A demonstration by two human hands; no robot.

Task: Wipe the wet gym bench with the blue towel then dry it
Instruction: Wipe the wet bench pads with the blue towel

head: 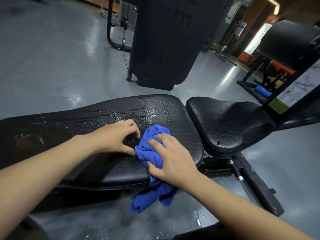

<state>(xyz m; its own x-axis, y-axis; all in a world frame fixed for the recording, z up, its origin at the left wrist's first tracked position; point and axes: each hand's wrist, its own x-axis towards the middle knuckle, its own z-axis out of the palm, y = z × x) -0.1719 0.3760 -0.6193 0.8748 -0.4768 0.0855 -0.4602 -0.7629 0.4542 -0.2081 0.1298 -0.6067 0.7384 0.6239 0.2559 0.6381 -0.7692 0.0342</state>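
A black padded gym bench (72,129) lies across the view, its long back pad wet with puddled water and streaks toward its far right end. The separate seat pad (230,125) to the right carries small droplets. A crumpled blue towel (152,153) lies on the back pad's near right edge, and one end hangs over the side toward the floor. My right hand (171,156) presses down on the towel with fingers spread over it. My left hand (116,137) rests on the pad just left of the towel, fingers curled, fingertips touching the pad and the towel's edge.
The grey floor (52,58) is glossy, with water drops (197,217) near the bench. A tall black weight-stack housing (164,40) stands behind the bench. Another padded machine (290,44) and a blue foam roller (262,90) are at the right. The bench frame (256,184) runs under the seat.
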